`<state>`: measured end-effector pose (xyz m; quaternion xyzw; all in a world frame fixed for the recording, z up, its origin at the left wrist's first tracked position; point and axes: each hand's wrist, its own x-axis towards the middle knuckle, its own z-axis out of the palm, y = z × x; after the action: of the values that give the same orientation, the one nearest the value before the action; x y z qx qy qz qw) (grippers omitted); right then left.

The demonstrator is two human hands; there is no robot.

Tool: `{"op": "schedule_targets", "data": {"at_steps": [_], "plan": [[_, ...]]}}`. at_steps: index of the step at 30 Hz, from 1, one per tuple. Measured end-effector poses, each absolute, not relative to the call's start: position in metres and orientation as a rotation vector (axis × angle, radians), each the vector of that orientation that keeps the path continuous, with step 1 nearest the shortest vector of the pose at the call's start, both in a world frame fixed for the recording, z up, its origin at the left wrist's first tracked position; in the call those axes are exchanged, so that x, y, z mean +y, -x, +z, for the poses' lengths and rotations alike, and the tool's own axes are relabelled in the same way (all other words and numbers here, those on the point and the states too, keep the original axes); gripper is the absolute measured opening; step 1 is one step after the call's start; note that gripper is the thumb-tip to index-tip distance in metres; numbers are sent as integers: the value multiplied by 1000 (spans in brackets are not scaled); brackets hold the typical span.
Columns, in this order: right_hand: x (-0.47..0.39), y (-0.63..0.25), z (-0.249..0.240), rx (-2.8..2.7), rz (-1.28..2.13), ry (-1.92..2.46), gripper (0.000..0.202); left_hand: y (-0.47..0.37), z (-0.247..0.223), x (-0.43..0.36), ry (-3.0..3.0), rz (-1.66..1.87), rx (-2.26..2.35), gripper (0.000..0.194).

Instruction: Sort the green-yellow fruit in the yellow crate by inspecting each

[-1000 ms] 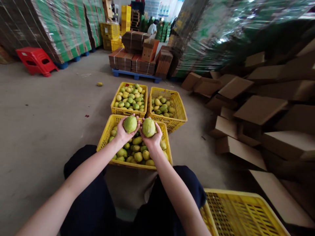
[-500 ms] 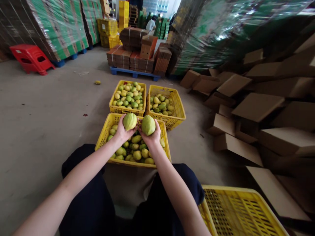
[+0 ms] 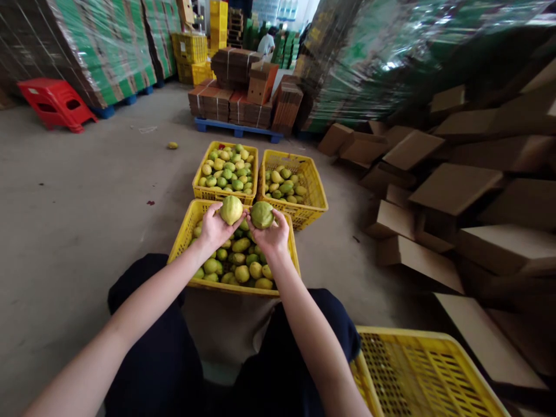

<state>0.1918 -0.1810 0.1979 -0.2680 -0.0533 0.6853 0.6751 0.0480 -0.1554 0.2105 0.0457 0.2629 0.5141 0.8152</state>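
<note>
My left hand curls round a pale yellow-green ribbed fruit, its kind not certain. Just beside it, my right hand grips a darker green fruit. Both are held up side by side above the far part of a yellow plastic crate, with the hands' fingertips close together. Inside that crate lie many similar green and yellow fruits, partly hidden by my hands and forearms.
Behind stand a fuller fruit crate and a partly filled crate. An upturned yellow crate is at my right. Cardboard boxes are heaped on the right. A red stool, loaded blue pallet and distant person are farther off.
Both fruits have turned in my fingers and show different sides. My right hand has opened out a little beneath its fruit, which sits slightly higher; the crates have not moved.
</note>
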Motion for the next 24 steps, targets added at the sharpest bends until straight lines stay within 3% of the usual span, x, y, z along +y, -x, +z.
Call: {"op": "schedule_targets", "data": {"at_steps": [5, 11, 15, 18, 19, 21, 24], "plan": [[-177, -191, 196, -47, 1534, 644, 21, -51, 210, -152, -112, 1068, 556, 40], [-173, -192, 188, -85, 1610, 724, 43, -50, 201, -149, -115, 905, 587, 68], [-172, -191, 187, -122, 1622, 761, 44, -50, 197, -147, -154, 865, 602, 58], [-173, -190, 189, -262, 1427, 851, 25, -51, 198, -147, -245, 933, 648, 37], [-175, -189, 190, -339, 1308, 873, 34, -51, 198, -147, -297, 1000, 658, 34], [-180, -189, 195, -517, 1056, 895, 56, -50, 200, -148, -404, 1175, 655, 52], [-188, -191, 202, -771, 768, 919, 61, -47, 202, -150, -574, 1362, 649, 71]]}}
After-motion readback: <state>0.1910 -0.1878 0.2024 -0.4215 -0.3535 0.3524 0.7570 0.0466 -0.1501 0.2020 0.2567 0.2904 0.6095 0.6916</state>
